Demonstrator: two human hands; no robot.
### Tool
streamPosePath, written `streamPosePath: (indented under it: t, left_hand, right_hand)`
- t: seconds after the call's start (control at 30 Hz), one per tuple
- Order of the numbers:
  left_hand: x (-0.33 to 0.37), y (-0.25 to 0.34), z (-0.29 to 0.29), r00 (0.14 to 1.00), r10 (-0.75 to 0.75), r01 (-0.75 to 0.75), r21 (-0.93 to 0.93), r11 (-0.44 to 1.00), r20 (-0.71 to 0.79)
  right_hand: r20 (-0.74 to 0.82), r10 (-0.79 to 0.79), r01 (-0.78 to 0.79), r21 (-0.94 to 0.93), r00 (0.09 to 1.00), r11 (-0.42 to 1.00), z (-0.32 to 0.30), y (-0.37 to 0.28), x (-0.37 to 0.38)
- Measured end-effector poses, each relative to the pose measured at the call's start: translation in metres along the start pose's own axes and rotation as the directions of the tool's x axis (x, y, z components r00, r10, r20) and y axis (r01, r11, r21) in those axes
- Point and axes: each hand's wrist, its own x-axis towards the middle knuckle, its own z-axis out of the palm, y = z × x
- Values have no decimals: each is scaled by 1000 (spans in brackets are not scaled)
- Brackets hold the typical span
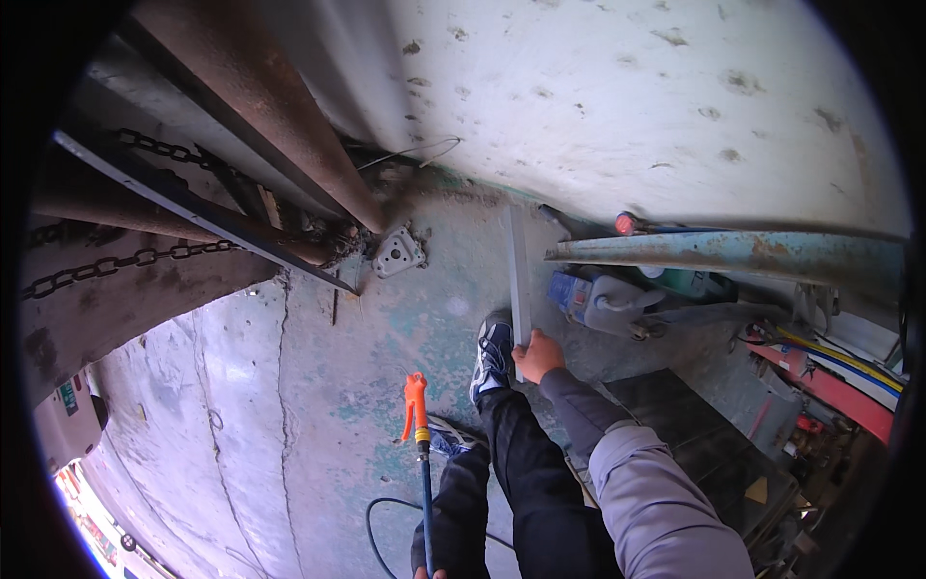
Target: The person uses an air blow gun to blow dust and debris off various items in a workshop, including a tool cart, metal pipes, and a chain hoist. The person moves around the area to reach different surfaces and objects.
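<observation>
My right hand (540,356) is closed round the near end of a straight grey metal bar (519,270), which points away from me past my shoe. Only the fingertips of my left hand (439,574) show at the lower edge, closed on a blue air hose (427,511). From that hose an orange air blow gun (415,400) stands out beyond the hand, above the floor near my left shoe (450,437). Nothing touches its trigger. My right shoe (493,352) is just left of the bar.
Rusty pipes (280,106) and a chain (135,259) fill the upper left. A triangular metal plate (398,253) lies on the floor (338,386). At right are a blue-painted beam (733,253), a grey jug (617,301), a dark flat panel (685,425) and a red rail (839,396).
</observation>
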Motion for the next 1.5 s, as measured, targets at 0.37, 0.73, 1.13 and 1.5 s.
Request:
streamPosePath:
  t: [0.37, 0.73, 1.13, 1.5]
  left_hand:
    - [-5, -10, -16, 996, -71, 74, -59, 995, 55]
    - [-25, 62, -136, 998, -64, 52, -311, 949, -28]
    - [-70, 92, -220, 982, 119, -80, -249, 965, 147]
    - [-55, 155, -206, 992, -12, 49, -289, 956, 129]
  right_hand:
    - [297, 166, -170, -12, 940, 985, 27, 25, -61]
    - [256, -213, 89, 423, 943, 902, -142, 26, -241]
    - [276, -213, 90, 397, 937, 913, -270, -51, -315]
    - [433, -406, 252, 370, 804, 894, -251, -92, -266]
